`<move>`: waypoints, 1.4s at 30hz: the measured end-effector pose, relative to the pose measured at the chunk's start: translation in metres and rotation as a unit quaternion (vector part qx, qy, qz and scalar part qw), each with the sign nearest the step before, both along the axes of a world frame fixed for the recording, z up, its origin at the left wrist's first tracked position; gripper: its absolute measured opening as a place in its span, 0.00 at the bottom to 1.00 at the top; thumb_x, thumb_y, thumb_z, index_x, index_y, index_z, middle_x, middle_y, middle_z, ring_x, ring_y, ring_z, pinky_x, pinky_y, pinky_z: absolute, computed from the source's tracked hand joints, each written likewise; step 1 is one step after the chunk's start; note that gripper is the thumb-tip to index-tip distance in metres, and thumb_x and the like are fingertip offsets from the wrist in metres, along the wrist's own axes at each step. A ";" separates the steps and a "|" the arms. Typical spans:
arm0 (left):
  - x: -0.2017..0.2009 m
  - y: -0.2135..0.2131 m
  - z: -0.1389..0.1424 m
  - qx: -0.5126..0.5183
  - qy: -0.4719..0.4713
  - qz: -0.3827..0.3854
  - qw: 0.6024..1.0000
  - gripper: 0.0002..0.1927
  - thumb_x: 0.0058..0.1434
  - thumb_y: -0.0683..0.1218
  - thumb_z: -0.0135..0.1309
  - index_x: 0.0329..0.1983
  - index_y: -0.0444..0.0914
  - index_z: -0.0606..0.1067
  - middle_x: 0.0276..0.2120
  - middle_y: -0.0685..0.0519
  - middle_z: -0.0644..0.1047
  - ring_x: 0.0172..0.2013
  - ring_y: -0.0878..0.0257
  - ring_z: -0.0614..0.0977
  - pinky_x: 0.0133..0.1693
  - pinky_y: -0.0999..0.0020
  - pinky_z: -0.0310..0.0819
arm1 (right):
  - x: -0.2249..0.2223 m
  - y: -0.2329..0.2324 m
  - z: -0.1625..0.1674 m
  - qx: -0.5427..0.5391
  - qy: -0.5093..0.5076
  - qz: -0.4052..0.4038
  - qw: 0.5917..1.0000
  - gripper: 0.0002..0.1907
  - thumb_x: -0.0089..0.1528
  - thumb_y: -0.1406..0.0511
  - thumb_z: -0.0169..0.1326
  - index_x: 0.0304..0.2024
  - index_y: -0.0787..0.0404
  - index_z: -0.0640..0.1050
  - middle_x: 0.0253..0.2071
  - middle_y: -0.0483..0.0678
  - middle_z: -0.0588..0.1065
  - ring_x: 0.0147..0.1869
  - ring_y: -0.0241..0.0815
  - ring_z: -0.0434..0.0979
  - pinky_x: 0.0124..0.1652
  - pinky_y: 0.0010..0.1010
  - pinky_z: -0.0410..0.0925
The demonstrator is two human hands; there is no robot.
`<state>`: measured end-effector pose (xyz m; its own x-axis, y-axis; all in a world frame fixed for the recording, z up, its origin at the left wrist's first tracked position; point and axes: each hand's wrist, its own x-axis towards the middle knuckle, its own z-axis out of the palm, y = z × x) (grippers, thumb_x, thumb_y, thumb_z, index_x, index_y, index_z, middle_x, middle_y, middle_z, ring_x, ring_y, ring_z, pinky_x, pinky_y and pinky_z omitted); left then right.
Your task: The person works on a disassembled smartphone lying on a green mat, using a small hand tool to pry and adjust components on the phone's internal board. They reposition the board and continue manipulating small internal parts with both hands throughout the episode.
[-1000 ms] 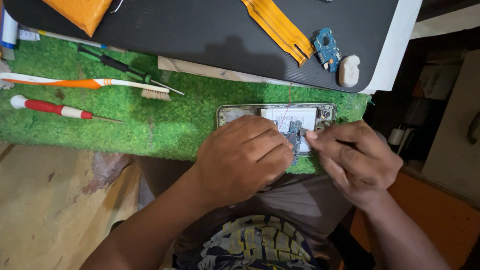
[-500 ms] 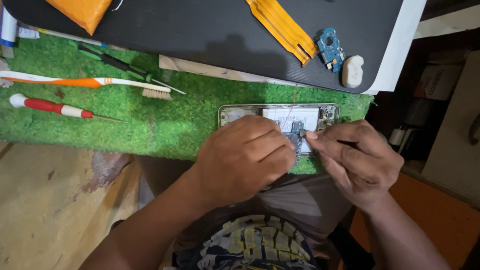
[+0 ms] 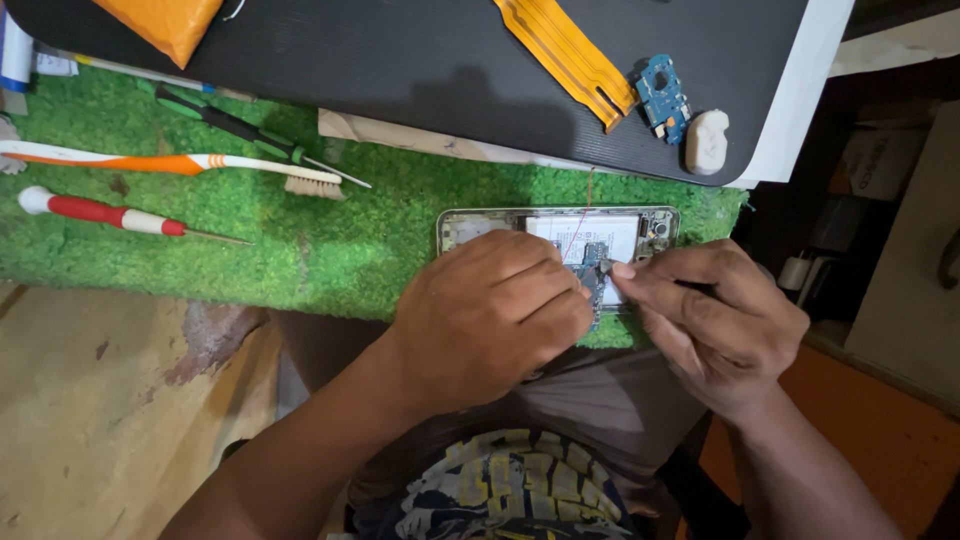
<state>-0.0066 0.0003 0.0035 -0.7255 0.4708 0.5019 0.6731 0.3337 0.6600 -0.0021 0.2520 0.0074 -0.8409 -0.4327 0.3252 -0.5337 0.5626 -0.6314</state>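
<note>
Crowding opened phone (image 3: 620, 232) at mat edge (image 3: 300, 300): both hands.

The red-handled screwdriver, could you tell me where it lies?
In the head view the red-handled screwdriver lies far left on the green mat, just below the toothbrush.

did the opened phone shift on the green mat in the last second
No. The opened phone keeps its place against the black board's edge and green mat.

Orange pouch (image 3: 160, 22) top left on black board (image 3: 420, 70).
</note>
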 end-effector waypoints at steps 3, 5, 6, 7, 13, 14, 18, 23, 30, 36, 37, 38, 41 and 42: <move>0.000 0.000 0.000 -0.005 -0.003 0.002 1.000 0.06 0.65 0.44 0.55 0.42 0.37 0.74 0.39 0.52 0.77 0.48 0.54 0.79 0.53 0.56 0.77 | -0.001 0.000 0.000 -0.012 -0.003 -0.004 1.000 0.12 0.59 0.74 0.67 0.46 0.62 0.83 0.40 0.49 0.78 0.44 0.39 0.81 0.38 0.25 0.73; 0.000 0.000 0.000 -0.007 -0.005 -0.001 1.000 0.06 0.65 0.44 0.55 0.41 0.37 0.75 0.39 0.52 0.77 0.48 0.54 0.80 0.52 0.56 0.77 | -0.001 0.000 -0.001 -0.014 -0.003 0.002 1.000 0.12 0.60 0.74 0.67 0.46 0.62 0.83 0.40 0.48 0.78 0.44 0.38 0.81 0.38 0.25 0.73; 0.000 0.000 0.001 -0.008 -0.007 -0.002 1.000 0.06 0.64 0.44 0.55 0.41 0.37 0.75 0.39 0.52 0.77 0.47 0.53 0.80 0.51 0.56 0.77 | -0.001 0.001 -0.001 -0.014 -0.003 0.005 1.000 0.12 0.60 0.74 0.67 0.46 0.62 0.83 0.40 0.48 0.78 0.44 0.38 0.81 0.38 0.25 0.73; 0.000 0.000 0.001 -0.008 -0.007 -0.002 1.000 0.06 0.64 0.44 0.55 0.41 0.37 0.75 0.39 0.52 0.77 0.48 0.53 0.80 0.52 0.56 0.77 | -0.001 0.000 -0.002 -0.015 0.001 0.005 1.000 0.12 0.59 0.74 0.67 0.45 0.62 0.84 0.39 0.48 0.77 0.43 0.38 0.80 0.37 0.24 0.73; 0.000 0.000 0.000 -0.010 -0.007 -0.001 1.000 0.06 0.65 0.44 0.55 0.41 0.37 0.75 0.40 0.52 0.77 0.48 0.54 0.79 0.52 0.56 0.77 | 0.000 0.000 -0.006 -0.010 0.011 0.003 1.000 0.10 0.59 0.73 0.67 0.43 0.60 0.84 0.38 0.46 0.78 0.41 0.37 0.80 0.36 0.25 0.73; 0.000 0.000 0.001 -0.012 -0.009 -0.001 1.000 0.06 0.65 0.45 0.55 0.41 0.38 0.75 0.39 0.52 0.77 0.48 0.54 0.79 0.52 0.56 0.77 | 0.000 0.001 -0.007 -0.017 0.010 0.001 1.000 0.10 0.59 0.73 0.67 0.43 0.60 0.84 0.38 0.46 0.78 0.42 0.37 0.80 0.36 0.24 0.73; 0.000 0.000 0.001 -0.019 -0.012 0.000 1.000 0.06 0.64 0.44 0.55 0.40 0.38 0.75 0.39 0.52 0.77 0.48 0.54 0.80 0.52 0.56 0.77 | 0.001 0.002 -0.005 -0.003 0.013 0.004 1.000 0.10 0.60 0.72 0.67 0.43 0.60 0.84 0.39 0.47 0.77 0.43 0.38 0.80 0.38 0.26 0.73; 0.000 0.000 0.001 -0.010 -0.009 -0.001 1.000 0.06 0.65 0.44 0.56 0.41 0.38 0.75 0.40 0.52 0.78 0.48 0.54 0.80 0.52 0.57 0.77 | -0.003 0.005 -0.010 -0.045 0.015 0.006 0.999 0.07 0.61 0.73 0.63 0.42 0.65 0.83 0.37 0.50 0.78 0.40 0.38 0.81 0.34 0.25 0.74; 0.002 0.000 -0.001 -0.002 -0.013 0.003 1.000 0.06 0.65 0.45 0.56 0.42 0.38 0.75 0.41 0.52 0.78 0.49 0.53 0.80 0.53 0.55 0.77 | 0.000 0.010 -0.008 -0.060 -0.032 -0.008 0.998 0.07 0.64 0.74 0.60 0.44 0.68 0.82 0.39 0.53 0.78 0.37 0.37 0.80 0.34 0.24 0.72; 0.001 -0.001 -0.003 -0.008 -0.003 -0.002 1.000 0.07 0.65 0.45 0.57 0.44 0.39 0.75 0.43 0.52 0.78 0.50 0.53 0.80 0.54 0.54 0.77 | -0.001 0.003 0.003 -0.063 -0.083 -0.029 0.994 0.08 0.65 0.74 0.60 0.47 0.65 0.82 0.39 0.50 0.78 0.36 0.34 0.78 0.35 0.21 0.70; 0.002 -0.001 -0.003 -0.009 -0.003 -0.001 1.000 0.07 0.65 0.45 0.57 0.44 0.39 0.74 0.42 0.53 0.78 0.49 0.53 0.80 0.54 0.55 0.77 | -0.001 0.001 0.005 -0.048 -0.088 -0.038 0.994 0.08 0.65 0.74 0.61 0.47 0.65 0.83 0.39 0.50 0.78 0.35 0.35 0.77 0.34 0.21 0.69; 0.002 -0.001 -0.003 -0.010 -0.004 -0.002 1.000 0.07 0.66 0.44 0.57 0.44 0.39 0.74 0.42 0.53 0.78 0.49 0.54 0.80 0.54 0.55 0.77 | -0.001 0.000 0.007 -0.032 -0.094 -0.049 0.994 0.08 0.65 0.74 0.61 0.47 0.64 0.83 0.38 0.49 0.77 0.35 0.35 0.76 0.34 0.22 0.67; 0.002 -0.001 -0.003 -0.011 0.005 0.000 1.000 0.06 0.67 0.44 0.58 0.44 0.39 0.74 0.42 0.53 0.77 0.49 0.54 0.80 0.53 0.56 0.77 | -0.002 -0.003 0.013 -0.015 -0.115 -0.056 0.992 0.08 0.65 0.73 0.61 0.47 0.63 0.83 0.37 0.48 0.77 0.35 0.34 0.75 0.35 0.22 0.66; 0.003 -0.001 -0.003 -0.012 0.008 0.000 1.000 0.06 0.67 0.43 0.58 0.44 0.39 0.74 0.42 0.53 0.77 0.49 0.54 0.80 0.53 0.56 0.77 | -0.003 -0.004 0.015 -0.013 -0.125 -0.056 0.991 0.08 0.65 0.73 0.61 0.47 0.63 0.83 0.37 0.48 0.77 0.36 0.34 0.75 0.35 0.22 0.67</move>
